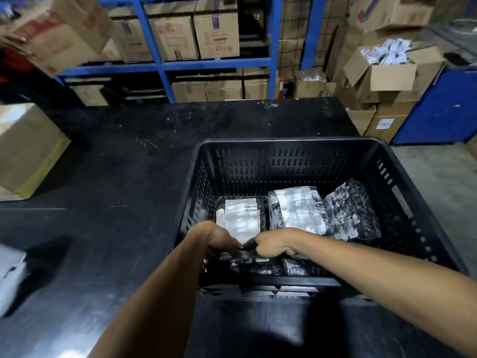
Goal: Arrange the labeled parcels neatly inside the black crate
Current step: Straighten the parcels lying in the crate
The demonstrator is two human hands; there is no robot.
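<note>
The black slotted crate [284, 161] stands on the dark table, right of centre. Inside lie several parcels in black wrap: one with a white barcode label [241, 215] at the left, a labelled one [296, 210] in the middle, and a black bubble-wrapped one [351, 215] leaning at the right. More dark parcels [268, 268] lie along the near wall, partly hidden. Both my hands reach into the near side of the crate. My left hand [219, 241] and my right hand [273, 244] meet, fingers curled down on a dark parcel between them.
The black table [116, 164] stretches left and behind the crate. A cardboard box [25, 148] sits at its left edge, and a white object [10, 270] at the near left. Blue shelving [165, 65] with cartons stands behind; open boxes [387, 71] are stacked at the right.
</note>
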